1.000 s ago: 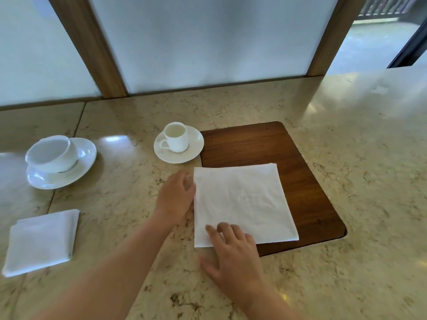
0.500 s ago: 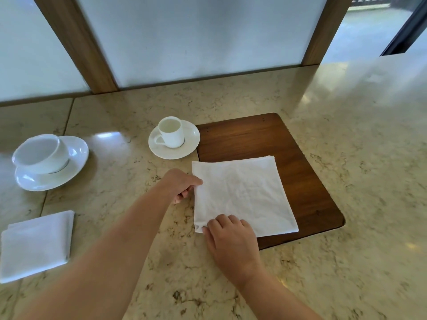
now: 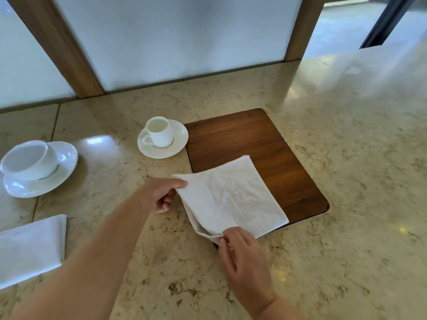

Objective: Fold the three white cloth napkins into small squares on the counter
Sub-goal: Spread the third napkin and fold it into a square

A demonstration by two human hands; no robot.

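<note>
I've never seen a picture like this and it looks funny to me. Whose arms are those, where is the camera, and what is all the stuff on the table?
There is no machine here. The arms belong to a person who wears a camera on the head, so you see what that person sees when looking down. There is just this one view.

The left hand pinches the far left corner of a white napkin, and the right hand pinches its near left corner. Its left edge is lifted, and the rest lies on a brown wooden board set in the stone counter.

Also on the counter: a small white cup on a saucer beside the board, a wider cup on a second saucer at the left, and another napkin, already folded, near the left edge.
</note>
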